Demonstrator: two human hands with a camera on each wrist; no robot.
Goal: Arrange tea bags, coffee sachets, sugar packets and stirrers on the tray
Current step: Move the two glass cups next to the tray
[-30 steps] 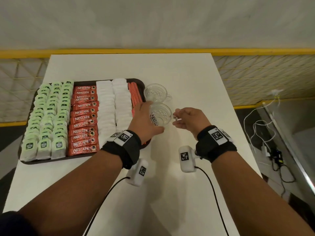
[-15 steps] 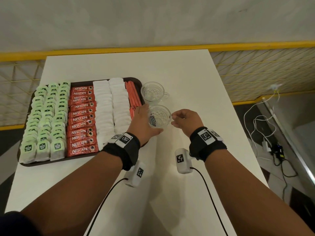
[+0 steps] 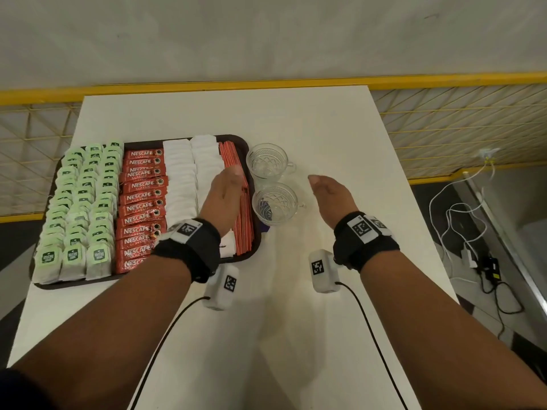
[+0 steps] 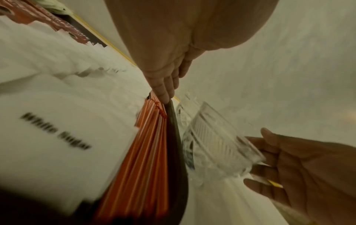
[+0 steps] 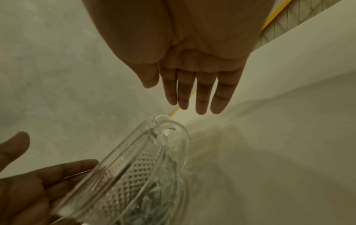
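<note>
Dark tray (image 3: pixel 253 220) sits at 9 o'clock on the white worktop (image 3: pixel 296 119), loaded in columns. From its 9 o'clock edge toward 3: three columns of green-tagged tea bags (image 3: pixel 80 202), one column of red Nescafé coffee sachets (image 3: pixel 142 202), two columns of white sugar packets (image 3: pixel 180 184), then orange-striped stirrers (image 3: pixel 244 226) along the 3 o'clock rim. One packet reads what looks like "White Sugar" in the blurred left wrist view.

Two clear cut-glass cups stand on the worktop just beside the tray's 3 o'clock edge: far cup (image 3: pixel 268 162) at 12 of the near cup (image 3: pixel 275 204), nearly touching; both look empty, handles toward 3 o'clock.

Left hand (image 3: pixel 223 196): fingers straight, holding nothing, hovering over stirrers and tray rim at 9 o'clock of the near cup. Right hand (image 3: pixel 333 196): fingers extended and spread a little, holding nothing, at 3 o'clock of the near cup, apart from its handle.

Yellow railing (image 3: pixel 296 82) runs past the worktop at 12 o'clock; white cables (image 3: pixel 458 220) lie on the floor at 3 o'clock
</note>
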